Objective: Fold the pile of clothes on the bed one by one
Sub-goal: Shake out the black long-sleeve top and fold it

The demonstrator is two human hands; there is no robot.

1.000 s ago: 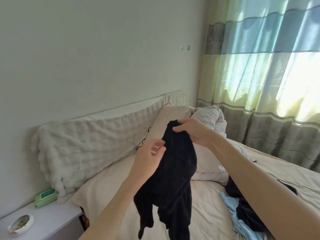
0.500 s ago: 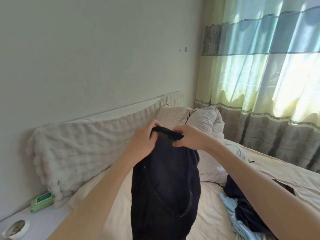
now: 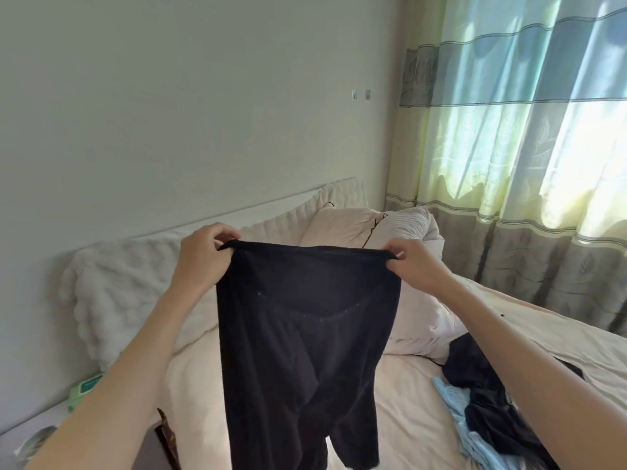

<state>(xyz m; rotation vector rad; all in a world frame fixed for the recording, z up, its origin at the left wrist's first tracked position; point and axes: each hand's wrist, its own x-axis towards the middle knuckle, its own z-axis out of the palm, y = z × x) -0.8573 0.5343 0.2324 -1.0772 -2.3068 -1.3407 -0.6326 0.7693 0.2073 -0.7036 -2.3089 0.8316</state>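
Trousers [image 3: 305,340], black, hang in the air over the bed [image 3: 403,412], stretched flat at the waistband between the left hand [image 3: 203,257] and right hand [image 3: 412,264], each pinching one corner and held well apart; likely to straighten the legs, which dangle side by side, before laying them down to fold. Pile [image 3: 488,412] of dark and pale-blue clothes waits untouched on the sheet to the right, near pillows [image 3: 369,228] and a fluffy headboard cover [image 3: 125,293]. Plain wall [image 3: 203,113] behind, striped curtain [image 3: 526,147] lit by sun, nightstand [image 3: 20,432] at lower left with a green packet [image 3: 84,390].
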